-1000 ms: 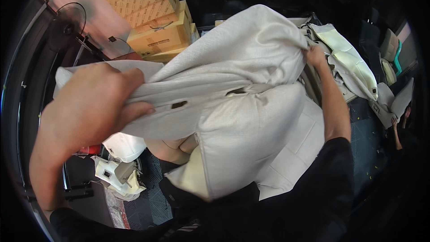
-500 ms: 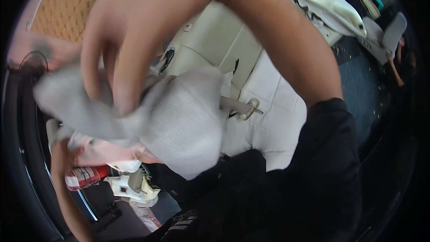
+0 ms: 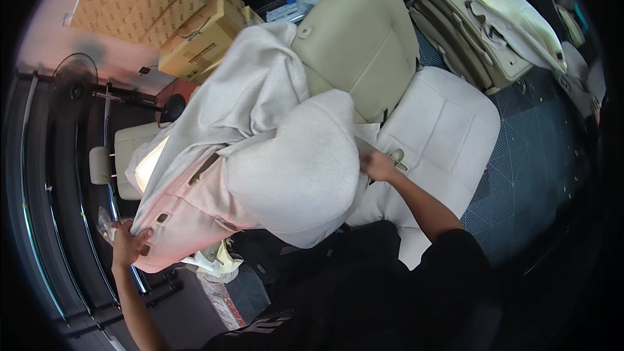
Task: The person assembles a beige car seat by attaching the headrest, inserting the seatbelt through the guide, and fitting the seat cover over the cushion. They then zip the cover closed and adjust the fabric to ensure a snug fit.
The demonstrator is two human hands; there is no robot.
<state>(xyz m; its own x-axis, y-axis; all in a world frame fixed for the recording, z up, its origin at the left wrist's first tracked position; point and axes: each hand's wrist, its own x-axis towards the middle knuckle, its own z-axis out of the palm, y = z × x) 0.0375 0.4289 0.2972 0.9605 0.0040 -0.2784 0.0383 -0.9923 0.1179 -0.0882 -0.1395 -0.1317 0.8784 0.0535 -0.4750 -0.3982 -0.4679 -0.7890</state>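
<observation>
A light grey fabric seat cover (image 3: 253,81) lies partly turned back over a car seat, its lower folds showing pinkish (image 3: 188,211). The rounded grey-white end (image 3: 292,162) of this covered seat faces my body. At the far left, my left hand (image 3: 132,244) pinches the cover's edge, thumb on top and fingers beneath. My right hand (image 3: 378,166) is closed at the right side of the rounded end, beside a beige lever-like fitting (image 3: 396,156). What its fingers grip is hidden. Beyond it stand a beige backrest (image 3: 357,39) and a white seat cushion (image 3: 442,123).
Cardboard boxes (image 3: 201,32) are stacked at the back left, near a black fan (image 3: 77,81). Dark rails line the left side. Another beige headrest (image 3: 100,165) is behind the cover. More seat parts (image 3: 455,32) lean at the back right above a dark patterned floor (image 3: 526,149).
My right hand has let go of the raised grey fabric and moved down to the right. The fabric now lies spread toward the backrest. My left hand has moved slightly nearer my body.
</observation>
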